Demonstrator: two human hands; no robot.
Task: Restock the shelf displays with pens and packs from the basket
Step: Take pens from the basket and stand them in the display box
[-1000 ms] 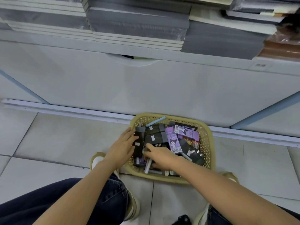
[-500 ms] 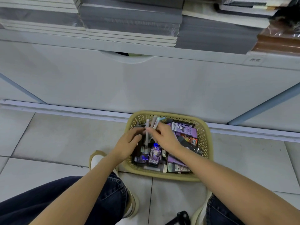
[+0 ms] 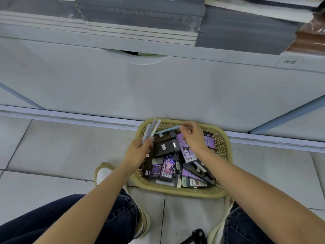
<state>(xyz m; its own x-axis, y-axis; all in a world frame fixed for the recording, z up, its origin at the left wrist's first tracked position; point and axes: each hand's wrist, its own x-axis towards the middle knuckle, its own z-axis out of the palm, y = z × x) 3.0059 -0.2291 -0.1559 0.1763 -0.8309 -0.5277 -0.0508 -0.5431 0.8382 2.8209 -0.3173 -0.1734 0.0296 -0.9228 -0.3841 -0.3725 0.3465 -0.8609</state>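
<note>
The hands had parted since a moment before: the left hand [image 3: 139,152] curled its fingers round the gathered pens [image 3: 151,129], while the right hand [image 3: 192,138] pinched a blue pen [image 3: 167,129] at its fingertips, over the basket [image 3: 226,155]. Gathering likely continued; shelving remained ahead.

grey notebook stacks [image 3: 140,20] | white cabinet front [image 3: 158,88] | tiled floor [image 3: 61,147]
</note>
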